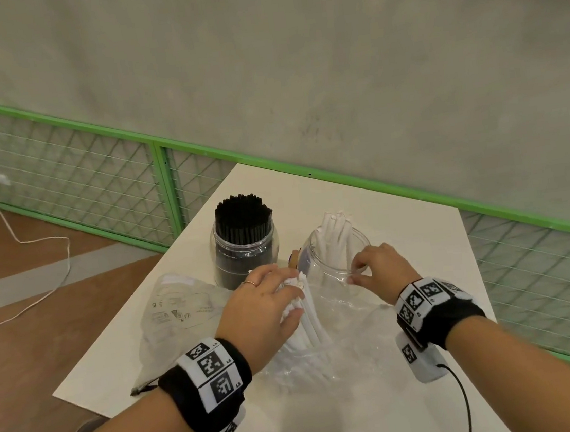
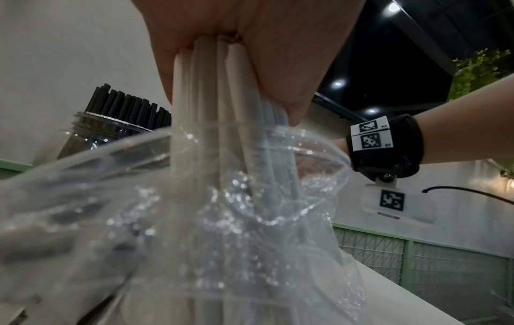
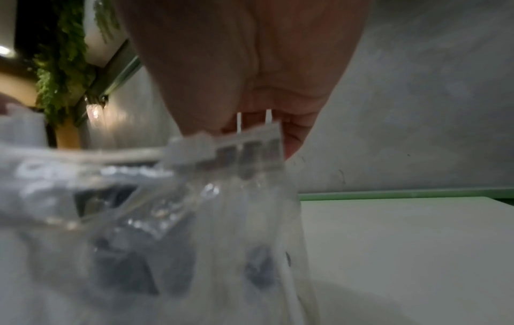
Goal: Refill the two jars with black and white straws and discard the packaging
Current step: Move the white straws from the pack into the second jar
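On the white table [image 1: 421, 236] by the green mesh fence, my left hand [image 1: 266, 310] grips a bundle of white straws [image 1: 305, 316] upright in the clear bag [image 1: 344, 347] — my right hand [image 1: 378, 269] pinches the bag's top edge. The clear jar [image 1: 331, 263] sits just beyond, nearer my right; the black-straw jar [image 1: 243, 252] is full.

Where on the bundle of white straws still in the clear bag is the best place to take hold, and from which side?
Near the top ends, from above. The white straws stand roughly upright with their lower parts wrapped in the clear bag, so only the tops are free. The left hand already has its grip there, while the right hand pinches the bag's rim, probably to steady it.
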Action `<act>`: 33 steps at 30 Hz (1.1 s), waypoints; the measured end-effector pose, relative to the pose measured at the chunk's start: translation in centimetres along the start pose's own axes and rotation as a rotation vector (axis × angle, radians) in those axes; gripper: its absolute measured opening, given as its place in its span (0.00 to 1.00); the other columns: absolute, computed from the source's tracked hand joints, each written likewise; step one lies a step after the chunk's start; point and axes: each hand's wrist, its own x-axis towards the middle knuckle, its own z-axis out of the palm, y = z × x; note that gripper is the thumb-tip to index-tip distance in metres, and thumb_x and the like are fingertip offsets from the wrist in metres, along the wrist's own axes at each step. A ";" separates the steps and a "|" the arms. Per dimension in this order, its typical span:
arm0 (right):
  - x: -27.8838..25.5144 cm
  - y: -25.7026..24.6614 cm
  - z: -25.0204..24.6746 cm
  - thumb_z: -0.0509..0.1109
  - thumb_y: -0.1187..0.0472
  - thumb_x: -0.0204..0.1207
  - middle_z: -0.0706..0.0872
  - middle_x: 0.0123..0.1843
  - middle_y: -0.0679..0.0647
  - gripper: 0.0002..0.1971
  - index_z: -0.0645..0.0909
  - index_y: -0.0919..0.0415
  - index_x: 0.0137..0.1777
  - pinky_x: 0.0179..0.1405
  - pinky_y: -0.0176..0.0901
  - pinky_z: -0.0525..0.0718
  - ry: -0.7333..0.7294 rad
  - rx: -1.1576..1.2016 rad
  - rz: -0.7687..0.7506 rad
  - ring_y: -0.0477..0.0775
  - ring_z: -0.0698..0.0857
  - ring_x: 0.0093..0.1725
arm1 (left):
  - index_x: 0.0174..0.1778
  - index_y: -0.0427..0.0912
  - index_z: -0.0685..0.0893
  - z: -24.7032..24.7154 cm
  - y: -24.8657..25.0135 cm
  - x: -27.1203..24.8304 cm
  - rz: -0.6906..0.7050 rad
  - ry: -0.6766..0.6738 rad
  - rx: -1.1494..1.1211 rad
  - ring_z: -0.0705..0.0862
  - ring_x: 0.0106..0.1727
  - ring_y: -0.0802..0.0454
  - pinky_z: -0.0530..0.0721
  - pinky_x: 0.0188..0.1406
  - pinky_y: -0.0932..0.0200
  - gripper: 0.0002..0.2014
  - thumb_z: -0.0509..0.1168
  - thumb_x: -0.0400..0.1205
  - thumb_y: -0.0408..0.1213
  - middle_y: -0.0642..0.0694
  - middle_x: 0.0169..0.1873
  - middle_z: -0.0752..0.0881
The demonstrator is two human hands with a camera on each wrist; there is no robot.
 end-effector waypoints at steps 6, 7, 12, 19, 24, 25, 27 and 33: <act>-2.9 2.0 -0.8 0.75 0.45 0.72 0.84 0.45 0.46 0.12 0.85 0.53 0.44 0.49 0.40 0.72 0.065 0.064 0.024 0.50 0.78 0.52 | 0.50 0.52 0.86 0.0 0.1 -0.2 0.002 -0.006 0.003 0.78 0.64 0.47 0.83 0.55 0.53 0.12 0.61 0.77 0.49 0.56 0.61 0.82; -3.3 2.0 -1.2 0.75 0.44 0.71 0.84 0.45 0.45 0.13 0.85 0.52 0.44 0.49 0.41 0.74 0.080 0.087 0.033 0.49 0.78 0.50 | 0.49 0.51 0.86 0.0 0.1 -0.2 0.004 -0.004 0.004 0.78 0.64 0.47 0.84 0.55 0.52 0.12 0.61 0.76 0.49 0.56 0.61 0.83; -2.0 -0.2 -2.6 0.78 0.52 0.71 0.80 0.54 0.51 0.22 0.79 0.57 0.62 0.48 0.39 0.75 0.223 0.214 -0.001 0.48 0.78 0.43 | 0.48 0.51 0.87 -0.3 0.5 -0.4 0.000 0.003 0.008 0.79 0.63 0.46 0.84 0.52 0.52 0.13 0.59 0.76 0.49 0.56 0.60 0.83; 1.7 -3.4 -2.3 0.68 0.57 0.80 0.73 0.73 0.55 0.26 0.69 0.50 0.77 0.67 0.48 0.75 -0.008 0.079 -0.012 0.57 0.76 0.69 | 0.50 0.53 0.86 -0.6 0.7 -0.9 -0.023 -0.027 0.022 0.78 0.65 0.46 0.85 0.52 0.49 0.14 0.58 0.77 0.51 0.56 0.62 0.82; 1.9 -4.1 -2.2 0.67 0.66 0.78 0.83 0.49 0.57 0.11 0.82 0.57 0.59 0.44 0.39 0.71 0.046 0.155 0.029 0.56 0.79 0.46 | 0.49 0.51 0.86 -0.5 0.7 -1.0 -0.005 -0.017 0.031 0.79 0.64 0.45 0.85 0.50 0.49 0.12 0.60 0.77 0.49 0.55 0.61 0.83; 1.6 -3.9 -2.7 0.68 0.67 0.77 0.83 0.46 0.56 0.10 0.83 0.58 0.56 0.44 0.39 0.70 0.076 0.174 0.029 0.55 0.78 0.45 | 0.49 0.52 0.86 -0.5 0.7 -1.0 -0.007 -0.023 0.031 0.79 0.64 0.45 0.85 0.50 0.49 0.12 0.60 0.77 0.49 0.55 0.61 0.83; 1.1 -3.0 -4.2 0.71 0.65 0.76 0.84 0.47 0.54 0.09 0.84 0.59 0.55 0.46 0.39 0.70 0.133 0.202 0.019 0.54 0.79 0.46 | 0.49 0.52 0.86 -0.6 0.7 -1.1 -0.008 -0.026 0.029 0.78 0.64 0.46 0.85 0.51 0.49 0.13 0.59 0.77 0.50 0.55 0.61 0.83; 0.1 1.4 -7.0 0.73 0.66 0.74 0.88 0.50 0.57 0.08 0.84 0.58 0.53 0.50 0.43 0.77 0.265 0.259 0.129 0.59 0.83 0.48 | 0.50 0.51 0.86 -0.5 0.7 -1.0 -0.008 -0.031 0.025 0.78 0.64 0.46 0.85 0.52 0.49 0.14 0.59 0.77 0.50 0.55 0.62 0.82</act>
